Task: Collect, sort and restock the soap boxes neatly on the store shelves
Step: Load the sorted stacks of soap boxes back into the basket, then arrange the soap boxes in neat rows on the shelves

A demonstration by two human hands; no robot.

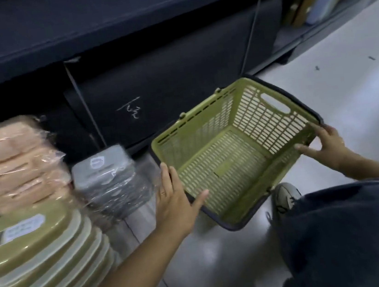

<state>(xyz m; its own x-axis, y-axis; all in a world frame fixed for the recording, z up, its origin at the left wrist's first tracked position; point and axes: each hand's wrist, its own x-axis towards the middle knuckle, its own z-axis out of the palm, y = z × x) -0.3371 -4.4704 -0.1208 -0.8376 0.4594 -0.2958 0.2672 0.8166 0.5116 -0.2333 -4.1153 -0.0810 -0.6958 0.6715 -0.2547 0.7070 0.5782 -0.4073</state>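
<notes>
Down at the foot of the dark shelving [120, 32], the left hand [174, 198] lies flat against the near left side of a green basket [272, 118], fingers straight and together, thumb hooked over the rim. The right hand [324, 147] grips the far right corner, thumb on the rim and fingers reaching down the inside wall. Between them the basket hangs tilted, mouth toward the person; nothing lies in it. A shoe [284, 196] shows just under its near edge, on the pale floor [341, 63].

The soap boxes sit to the left: a grey wrapped stack [108, 175] just beside the left hand, a peach wrapped stack [15, 166] behind it, and an olive and pale green stack [40, 247] nearest the camera, all blurred.

This looks like the collecting step, barely begun: the basket is being placed for loading. Next, it probably needs setting level on the floor close to the stacks, freeing a hand for the grey boxes; the loose wrap may slip under the fingers
</notes>
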